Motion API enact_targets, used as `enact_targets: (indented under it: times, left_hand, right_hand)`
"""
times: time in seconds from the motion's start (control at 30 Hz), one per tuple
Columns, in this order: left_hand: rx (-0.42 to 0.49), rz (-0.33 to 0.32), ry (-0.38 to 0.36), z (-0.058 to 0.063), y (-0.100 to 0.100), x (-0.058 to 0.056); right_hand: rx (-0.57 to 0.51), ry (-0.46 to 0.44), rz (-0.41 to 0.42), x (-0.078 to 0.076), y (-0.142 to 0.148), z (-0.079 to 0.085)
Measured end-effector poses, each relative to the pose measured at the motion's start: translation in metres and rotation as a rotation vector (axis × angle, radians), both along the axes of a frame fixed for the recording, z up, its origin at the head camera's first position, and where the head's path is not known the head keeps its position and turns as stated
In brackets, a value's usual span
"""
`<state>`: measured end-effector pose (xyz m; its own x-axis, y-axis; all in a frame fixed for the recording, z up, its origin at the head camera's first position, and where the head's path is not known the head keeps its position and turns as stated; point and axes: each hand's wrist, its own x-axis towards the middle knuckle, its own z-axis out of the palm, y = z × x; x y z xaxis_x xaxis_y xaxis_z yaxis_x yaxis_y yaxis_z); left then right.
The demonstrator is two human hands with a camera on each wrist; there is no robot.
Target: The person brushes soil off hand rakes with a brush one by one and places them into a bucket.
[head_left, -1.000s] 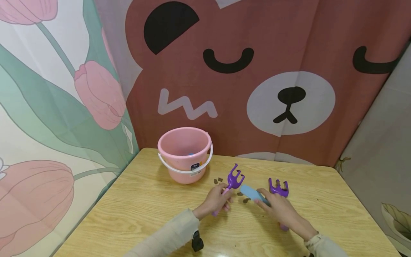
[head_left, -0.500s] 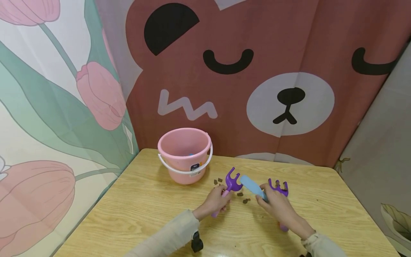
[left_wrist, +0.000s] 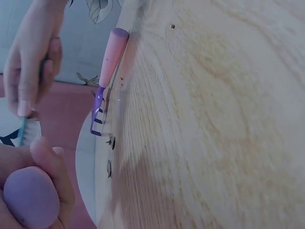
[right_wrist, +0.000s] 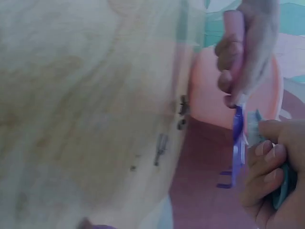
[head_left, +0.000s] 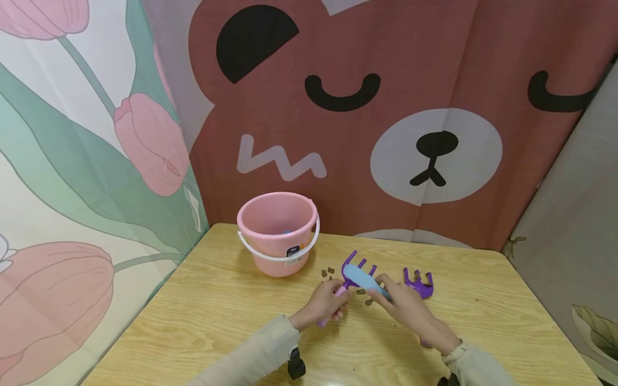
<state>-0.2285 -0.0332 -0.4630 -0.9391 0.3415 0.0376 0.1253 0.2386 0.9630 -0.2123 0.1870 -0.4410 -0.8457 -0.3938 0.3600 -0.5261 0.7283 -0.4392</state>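
In the head view my left hand [head_left: 326, 301] grips the pink handle of a small purple toy rake [head_left: 340, 291], holding it over the table with the tines pointing away. My right hand [head_left: 410, 308] holds a light-blue brush [head_left: 359, 276], which overlaps the rake's head. Pale bristles [right_wrist: 253, 128] show near the tines in the right wrist view. A second purple rake [head_left: 422, 290] lies on the table, partly behind my right hand; its pink handle [left_wrist: 113, 56] shows fully in the left wrist view. Brown crumbs [head_left: 369, 302] are scattered below the brush.
A pink bucket [head_left: 263, 245] with a white handle stands at the back left, something blue [head_left: 287, 232] inside. More brown bits [head_left: 330, 270] lie between it and my left hand. A bear-print curtain [head_left: 347, 139] hangs behind the wooden table [head_left: 193, 311].
My right hand has moved left with the brush, which now lies across the head of the held rake. The rake's head has turned slightly; the left hand has barely moved.
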Motion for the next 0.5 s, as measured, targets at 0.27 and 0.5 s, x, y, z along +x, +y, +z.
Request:
enact_targets:
  times: [0.27,0.5]
  left_hand:
    - [-0.025,-0.051,0.019,0.002,-0.003,0.000]
    - [-0.065,-0.093,0.013,0.003,-0.008,0.001]
  right_hand:
    - [0.021,0.015,-0.058,-0.006,0.009,-0.006]
    - [0.099,0.101,-0.206,-0.014,0.024,0.001]
